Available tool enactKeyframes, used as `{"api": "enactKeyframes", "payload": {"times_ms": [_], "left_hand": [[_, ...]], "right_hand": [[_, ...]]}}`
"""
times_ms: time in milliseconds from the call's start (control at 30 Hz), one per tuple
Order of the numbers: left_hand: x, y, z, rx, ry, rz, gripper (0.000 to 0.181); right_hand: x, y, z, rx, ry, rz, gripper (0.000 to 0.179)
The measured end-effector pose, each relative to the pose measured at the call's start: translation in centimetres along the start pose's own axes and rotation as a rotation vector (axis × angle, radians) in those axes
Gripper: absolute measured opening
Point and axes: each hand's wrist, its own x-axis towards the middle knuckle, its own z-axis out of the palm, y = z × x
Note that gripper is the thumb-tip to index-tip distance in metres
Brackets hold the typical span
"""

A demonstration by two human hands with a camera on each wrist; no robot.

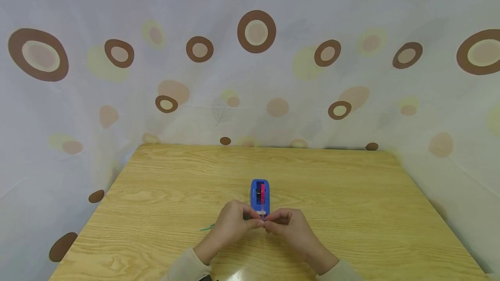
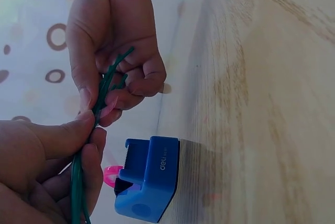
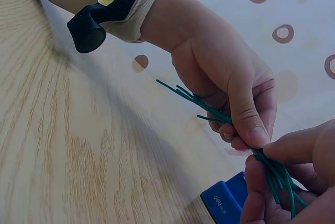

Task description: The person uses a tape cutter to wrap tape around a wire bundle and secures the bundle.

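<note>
Both hands meet just in front of a blue tape dispenser (image 1: 254, 198) with a pink roll (image 1: 263, 192) in it. My left hand (image 1: 230, 222) pinches a bundle of thin green strands (image 2: 77, 182) between thumb and fingers. Right beside it, my right hand (image 1: 289, 228) pinches the same bundle near its middle. A small pinkish strip of clear tape (image 2: 110, 107) sticks out from the bundle at the fingertips. Loose strand ends fan out on either side of the grip, seen in the right wrist view. The fingers hide the bundle's middle.
The dispenser stands on a wood-grain table (image 1: 332, 177), its serrated cutter facing the hands. A patterned curtain (image 1: 250, 77) hangs behind the table and along its sides. A black camera (image 3: 99, 22) is strapped at the left sleeve.
</note>
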Motion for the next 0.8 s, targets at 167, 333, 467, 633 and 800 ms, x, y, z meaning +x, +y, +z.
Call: {"api": "enactKeyframes", "payload": {"times_ms": [167,333,467,633,800], "left_hand": [[0.0,-0.1,-0.1,-0.01,-0.016,0.008,0.007],[0.2,-0.3,-0.1,-0.041,-0.043,0.007,0.008],[0.3,-0.4,-0.2,-0.061,-0.064,-0.001,0.008],[0.4,-0.3,-0.5,-0.063,-0.093,-0.018,0.008],[0.4,-0.1,-0.6,-0.089,-0.138,-0.037,0.008]], "right_hand": [[0.1,0.2,0.1,0.006,0.011,-0.006,0.019],[0.1,0.6,0.2,-0.02,0.026,-0.054,0.017],[0.2,0.8,0.2,-0.06,0.036,-0.095,0.014],[0.3,0.8,0.3,-0.075,0.042,-0.115,0.013],[0.4,1.2,0.3,-0.104,0.055,-0.139,0.012]]}}
